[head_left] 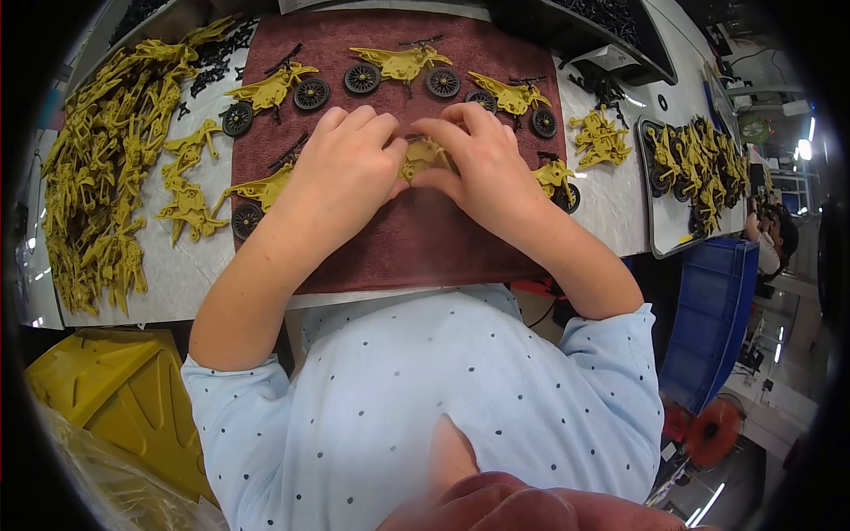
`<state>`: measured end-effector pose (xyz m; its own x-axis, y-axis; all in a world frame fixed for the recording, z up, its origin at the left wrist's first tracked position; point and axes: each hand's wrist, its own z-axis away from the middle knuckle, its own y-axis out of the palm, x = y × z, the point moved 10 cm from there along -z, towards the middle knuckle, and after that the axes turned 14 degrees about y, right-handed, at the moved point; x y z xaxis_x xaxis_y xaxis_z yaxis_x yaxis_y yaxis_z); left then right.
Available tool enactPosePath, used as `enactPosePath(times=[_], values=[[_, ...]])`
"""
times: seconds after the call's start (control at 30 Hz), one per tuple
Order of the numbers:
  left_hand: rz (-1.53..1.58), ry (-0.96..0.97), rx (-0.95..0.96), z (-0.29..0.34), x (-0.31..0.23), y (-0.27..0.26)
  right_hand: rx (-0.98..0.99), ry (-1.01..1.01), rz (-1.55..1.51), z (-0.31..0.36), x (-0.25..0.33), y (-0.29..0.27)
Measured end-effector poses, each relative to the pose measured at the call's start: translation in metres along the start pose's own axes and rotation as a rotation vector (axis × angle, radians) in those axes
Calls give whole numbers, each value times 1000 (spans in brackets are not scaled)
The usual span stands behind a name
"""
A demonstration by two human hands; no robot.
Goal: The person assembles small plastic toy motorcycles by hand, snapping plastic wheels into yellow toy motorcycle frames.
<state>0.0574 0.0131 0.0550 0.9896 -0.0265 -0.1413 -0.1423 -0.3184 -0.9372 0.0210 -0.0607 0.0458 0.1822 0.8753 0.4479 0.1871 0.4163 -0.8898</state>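
Over the middle of a dark red towel [398, 257], my left hand [356, 157] and my right hand [478, 164] meet at a yellow toy motorcycle body [425, 157]. Fingers of both hands are closed round it, the right thumb on its near side. Much of the body is hidden by the fingers. Beyond my hands lies a toy motorcycle [401, 64] with a yellow body and black wheels. Similar motorcycles lie at the far left [274, 90] and far right [513, 97]. Two more show partly beside my forearms.
A large heap of yellow body parts [106, 168] covers the table's left. Loose yellow parts [604, 137] lie right of the towel. Further right, a metal tray [660, 239] holds yellow-and-black pieces. Black bins [651, 40] stand at the back; blue crates [708, 310] stand right of the table.
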Motion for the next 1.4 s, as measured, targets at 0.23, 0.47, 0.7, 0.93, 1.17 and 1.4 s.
enactPosePath(times=[0.23,0.47,0.7,0.93,1.17,1.4], values=[[11,29,7,-4,1,5,-30,13,163,-7,3,3],[28,59,19,-2,4,6,110,0,161,-14,7,7],[70,65,26,-1,5,9,177,55,90,-21,-6,7],[39,59,8,-2,2,4,234,81,104,-28,-8,14],[71,26,-5,-3,3,5,230,67,144,-24,-4,17],[-81,44,-51,-5,-11,10,-17,-144,354,-19,19,14]])
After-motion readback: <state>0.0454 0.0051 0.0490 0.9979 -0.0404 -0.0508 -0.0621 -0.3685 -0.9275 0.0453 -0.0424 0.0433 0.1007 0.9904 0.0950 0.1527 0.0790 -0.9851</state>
